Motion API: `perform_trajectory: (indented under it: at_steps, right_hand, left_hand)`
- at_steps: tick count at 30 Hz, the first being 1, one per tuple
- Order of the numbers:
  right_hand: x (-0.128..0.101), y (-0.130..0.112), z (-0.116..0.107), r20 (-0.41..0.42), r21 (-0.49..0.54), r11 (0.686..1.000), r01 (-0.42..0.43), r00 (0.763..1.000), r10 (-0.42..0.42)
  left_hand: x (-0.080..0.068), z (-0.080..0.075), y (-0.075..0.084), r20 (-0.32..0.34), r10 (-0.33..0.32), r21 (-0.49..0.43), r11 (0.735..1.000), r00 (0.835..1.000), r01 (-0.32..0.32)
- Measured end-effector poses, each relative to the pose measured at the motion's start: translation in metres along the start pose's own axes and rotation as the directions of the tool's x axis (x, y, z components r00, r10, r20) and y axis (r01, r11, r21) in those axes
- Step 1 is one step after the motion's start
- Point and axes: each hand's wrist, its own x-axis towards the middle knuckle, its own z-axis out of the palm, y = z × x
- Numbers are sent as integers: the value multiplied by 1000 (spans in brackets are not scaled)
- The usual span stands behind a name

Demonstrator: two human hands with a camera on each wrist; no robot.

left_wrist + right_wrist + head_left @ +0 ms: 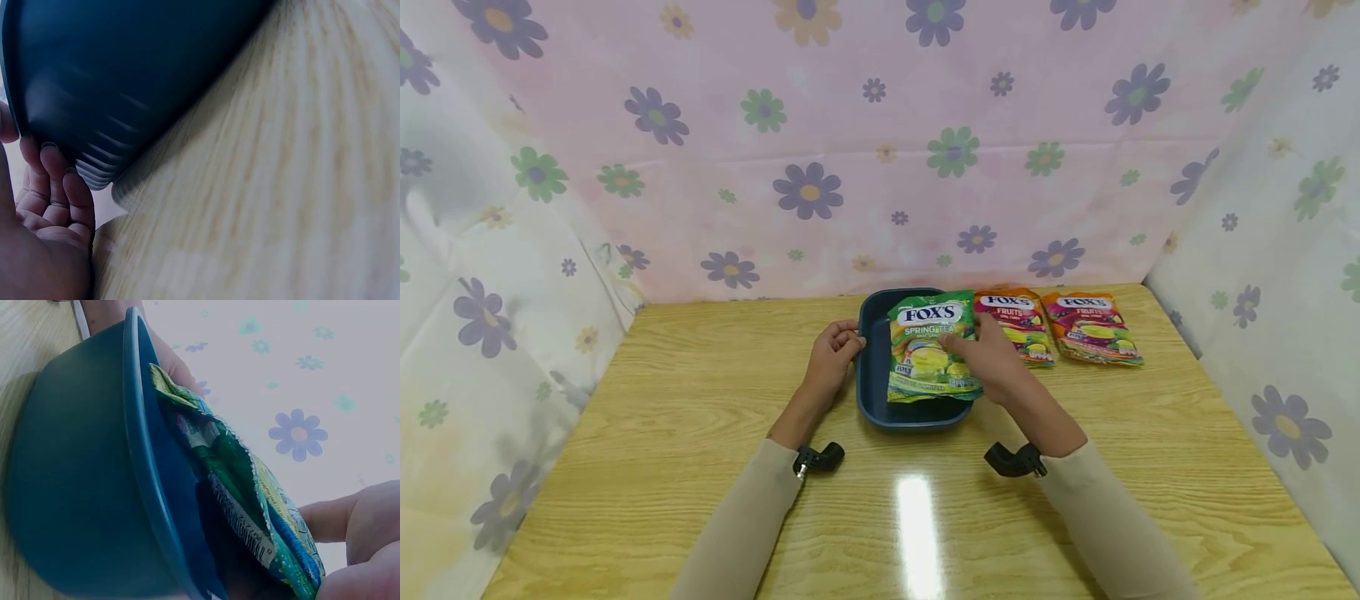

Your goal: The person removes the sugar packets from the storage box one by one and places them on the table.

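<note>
A green candy bag (928, 350) printed FOX'S Spring Tea lies tilted over the mouth of a dark blue plastic tub (874, 392). My right hand (988, 354) grips the bag by its right side, thumb on the front. In the right wrist view the bag (240, 487) slants over the tub's rim (140, 425), its lower edge inside the opening. At the tub's left side, my left hand (835, 358) pinches the rim between thumb and fingers. The left wrist view shows those fingers (78, 197) against the tub's outer wall (125, 75).
Two orange and purple FOX'S Fruits candy bags lie right of the tub: the nearer bag (1015, 329), partly behind my right hand, and the farther bag (1093, 329). The wooden table (700, 400) meets a flowered cloth (842, 242) at its back edge.
</note>
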Motion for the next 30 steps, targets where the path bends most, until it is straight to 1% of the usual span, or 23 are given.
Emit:
perform_trajectory:
  at_steps: [6,12,20,25,30]
  right_hand:
    - [-2,7,-12,6,41,999,19,1000,-20]
    - [-10,8,-24,18,78,997,13,1000,-15]
    - [-19,12,-39,11,81,996,-27,1000,26]
    - [-23,16,-47,11,88,995,-54,999,53]
    - [-28,21,-55,35,88,995,-37,999,34]
  left_hand:
    - [0,1,1,-15,-5,-6,1000,1000,5]
    - [2,0,-1,-43,-3,-8,1000,999,3]
    - [0,1,-1,-57,18,-5,1000,998,-18]
    - [1,2,-2,-55,18,-4,1000,998,-18]
    - [-1,2,0,-53,27,-5,1000,998,-27]
